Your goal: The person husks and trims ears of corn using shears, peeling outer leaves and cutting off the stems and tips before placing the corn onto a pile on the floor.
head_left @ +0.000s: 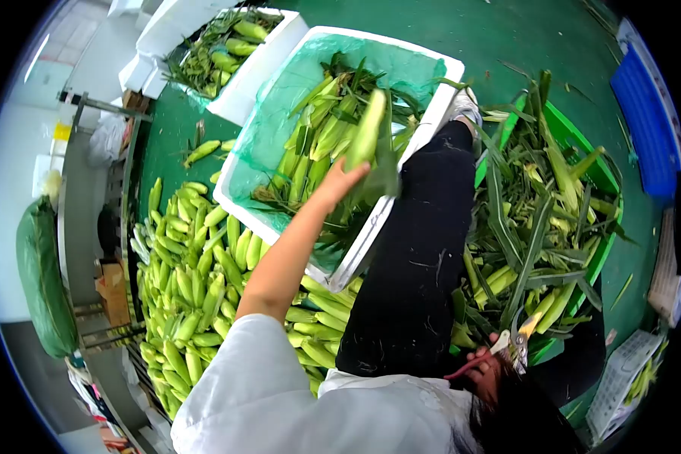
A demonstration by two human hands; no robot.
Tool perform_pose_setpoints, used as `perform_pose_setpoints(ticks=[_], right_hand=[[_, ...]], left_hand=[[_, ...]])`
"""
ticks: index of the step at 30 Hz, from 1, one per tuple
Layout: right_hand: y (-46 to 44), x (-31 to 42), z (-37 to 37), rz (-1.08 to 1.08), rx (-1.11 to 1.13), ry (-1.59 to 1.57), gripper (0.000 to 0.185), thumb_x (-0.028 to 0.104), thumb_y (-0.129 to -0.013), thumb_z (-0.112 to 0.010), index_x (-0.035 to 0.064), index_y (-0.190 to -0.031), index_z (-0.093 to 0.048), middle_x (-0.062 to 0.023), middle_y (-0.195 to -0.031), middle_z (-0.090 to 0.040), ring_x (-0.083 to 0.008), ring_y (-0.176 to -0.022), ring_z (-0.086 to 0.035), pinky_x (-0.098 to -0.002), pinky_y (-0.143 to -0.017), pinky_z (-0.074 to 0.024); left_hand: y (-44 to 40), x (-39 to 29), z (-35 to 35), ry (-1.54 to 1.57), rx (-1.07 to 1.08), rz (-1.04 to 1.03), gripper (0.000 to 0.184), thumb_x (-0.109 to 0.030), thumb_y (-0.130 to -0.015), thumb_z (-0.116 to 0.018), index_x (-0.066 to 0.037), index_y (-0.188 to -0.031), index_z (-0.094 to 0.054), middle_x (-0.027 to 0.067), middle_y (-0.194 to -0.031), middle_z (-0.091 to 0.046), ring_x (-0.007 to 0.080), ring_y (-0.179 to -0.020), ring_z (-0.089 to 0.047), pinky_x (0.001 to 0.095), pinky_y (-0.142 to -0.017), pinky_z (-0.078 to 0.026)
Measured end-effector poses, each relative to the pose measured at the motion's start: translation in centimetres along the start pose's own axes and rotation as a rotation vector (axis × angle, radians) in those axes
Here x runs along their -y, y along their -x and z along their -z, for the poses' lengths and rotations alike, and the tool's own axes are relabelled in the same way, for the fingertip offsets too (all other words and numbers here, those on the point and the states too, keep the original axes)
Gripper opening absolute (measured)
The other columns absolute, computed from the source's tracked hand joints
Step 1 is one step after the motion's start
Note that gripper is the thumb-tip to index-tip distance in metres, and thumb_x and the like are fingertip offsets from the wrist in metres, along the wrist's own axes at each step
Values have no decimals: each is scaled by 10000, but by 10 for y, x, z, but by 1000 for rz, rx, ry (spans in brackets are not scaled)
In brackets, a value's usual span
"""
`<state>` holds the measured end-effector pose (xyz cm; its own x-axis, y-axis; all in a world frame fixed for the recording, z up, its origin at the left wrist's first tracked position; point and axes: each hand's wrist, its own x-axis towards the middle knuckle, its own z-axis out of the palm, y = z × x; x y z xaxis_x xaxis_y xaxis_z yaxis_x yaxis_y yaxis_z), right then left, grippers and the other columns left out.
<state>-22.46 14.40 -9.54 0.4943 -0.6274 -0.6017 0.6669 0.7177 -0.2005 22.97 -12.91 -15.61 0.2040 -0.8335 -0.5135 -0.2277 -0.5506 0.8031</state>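
Two hands (344,181) (486,374) show, with one raised ear (368,132) and one pair of shears (499,344). Two foam boxes (440,106) (268,68) hold corn. There is one green basket (609,253), one white crate (620,371), one green sack (44,276) and one shoe (467,107). The floor pile (197,280) has dozens of ears, too overlapped for an exact count.

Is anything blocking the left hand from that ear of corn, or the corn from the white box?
Nothing visible: the left hand is holding the ear of corn, which is over the white box. Only other ears and leaves inside the box lie beneath it.
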Motion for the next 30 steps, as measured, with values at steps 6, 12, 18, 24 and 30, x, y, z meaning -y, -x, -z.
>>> perform_pose_setpoints(ticks=[6, 12, 18, 24, 30], right_hand=[[3, 32, -80, 325, -42, 298, 830, 177, -723, -740, 49, -1446, -353, -111, -1148, -571, -283, -1119, -554, -456, -957, -459], [24, 78, -87, 648, -167, 673, 821, 162, -741, -757, 17, -1445, -360, -65, -1183, -531, -176, -1010, -505, -313, -949, -395], [56, 109, -55, 627, -442, 1170, 895, 354, -757, -776, -45, -1427, -335, -250, -1377, -448, -342, -1309, -436, -383, -1098, -335], [51, 135, -51, 610, -309, 1325, 879, 364, -718, -786, -61, -1373, -384, -267, -1307, -476, -373, -1232, -473, -404, -1060, -372], [21, 140, -19, 827, -256, 1558, 783, 135, -632, -714, -21, -1343, -425, -207, -1208, -526, -367, -1156, -497, -401, -1026, -400]], left_hand=[[91, -171, -17, 344, 469, -349, 732, -629, -930, -344, 15, -1191, -572, 133, -1028, -636, 280, -993, -638, 378, -868, -493], [177, -190, -134, 201, 925, -311, 852, -567, -744, -733, 23, -1304, -481, 103, -1095, -599, 199, -919, -616, 311, -816, -473], [219, -171, -190, -635, 565, -594, 730, -252, -707, -854, -16, -1282, -470, 115, -1123, -632, 286, -995, -635, 349, -870, -498], [242, -144, -208, -1173, 132, -1156, 825, -212, -668, -829, -66, -1368, -419, 135, -1009, -569, 339, -852, -596, 420, -701, -485], [259, -135, -208, -1055, 353, -916, 895, -189, -642, -856, -60, -1394, -389, 186, -1093, -614, 377, -939, -627, 405, -765, -521]])
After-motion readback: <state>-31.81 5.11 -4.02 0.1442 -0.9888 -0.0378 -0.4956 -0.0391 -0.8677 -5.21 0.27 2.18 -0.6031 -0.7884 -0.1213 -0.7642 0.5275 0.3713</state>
